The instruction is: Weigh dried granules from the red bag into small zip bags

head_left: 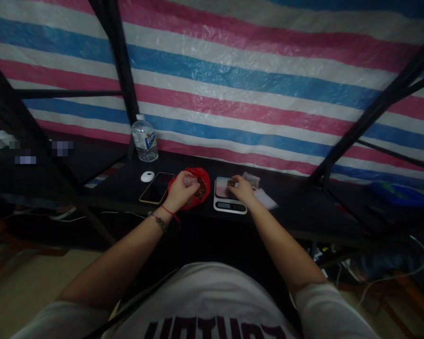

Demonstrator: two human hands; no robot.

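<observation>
In the head view, the left hand (180, 190) seems to pinch a small clear bag (190, 181) over the red bag (206, 178) of brown bits (200, 191), at nine o'clock from the white scale (229, 206). The right hand (243, 189) reaches over the scale from four o'clock, its bent fingers by a little brown clump (231, 182); I can't tell if they pinch it. Leaning on the scale could make it read wrong, and bumping the red bag could spill bits toward the phone (157, 187) at nine o'clock

Scale display (229, 206) too sm. to read, shirt txt (215, 328) cut off @ btm.
</observation>
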